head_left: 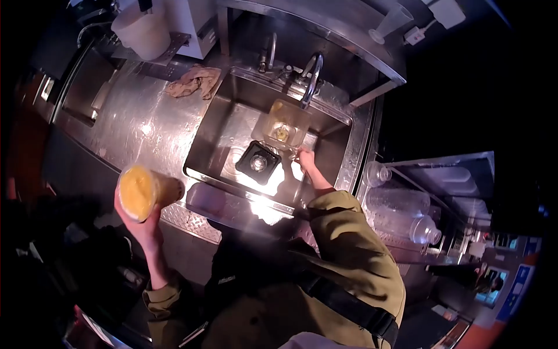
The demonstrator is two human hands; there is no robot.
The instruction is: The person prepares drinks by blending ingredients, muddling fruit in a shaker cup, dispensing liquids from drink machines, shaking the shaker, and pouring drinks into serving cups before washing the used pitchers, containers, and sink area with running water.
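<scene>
My left hand (145,228) is wrapped round a clear cup (138,193) filled with a thick yellow-orange drink, out past the left front edge of the steel counter. Inside the sink (209,139), my right hand (307,159) grips the handle side of a clear blender jar (280,123). The jar is tilted with its inside facing up, and yellowish residue shows at its bottom. It sits just below the spout of the curved faucet (316,75). Beside the jar, a black square blender lid (256,163) with a clear centre rests on the sink floor.
A crumpled brown cloth (195,81) lies on the wet counter (145,110) left of the sink. A white bucket (140,32) stands at the back left. Several clear containers (401,209) are at the right. A steel shelf (325,32) overhangs behind the faucets, with a clear cup (390,24) on it.
</scene>
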